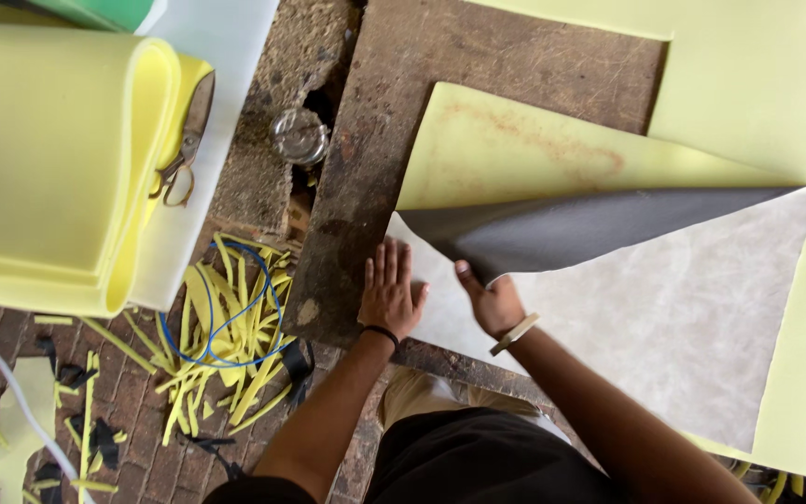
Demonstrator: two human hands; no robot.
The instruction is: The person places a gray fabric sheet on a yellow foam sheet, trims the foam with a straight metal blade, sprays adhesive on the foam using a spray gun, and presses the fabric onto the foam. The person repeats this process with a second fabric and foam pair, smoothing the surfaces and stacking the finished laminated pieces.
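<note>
1. Left hand (388, 295): flat, palm down, fingers spread and pointing away from the body. It presses on the near-left corner of the pale sheet (692, 317), partly on the brown board (478, 56) beside it. It grips nothing. Forearm runs up from lower left; dark band at the wrist.
2. Right hand (491, 301): closed on the turned-over edge of the sheet, thumb on top, holding the folded grey flap (571, 229) up near its lower-left end. Pale bangle at the wrist; forearm enters from lower right.
3. The sheet lies on the board in front of the person, over yellow foam (515, 140). Pale mottled face up, grey face showing where folded.
4. Orientation: the flap's long axis runs left to right, tapering to a point at the far right. The fold line climbs slightly towards the right.
5. Surroundings: larger yellow foam sheet (767, 84) at upper right. Rolled yellow foam (48, 159) at upper left with scissors (184, 149) resting on it. Small metal tin (299, 136) near the board's left edge. Yellow foam strips (226, 327) and a blue cord (235, 322) lie on the brick floor (142, 448).
</note>
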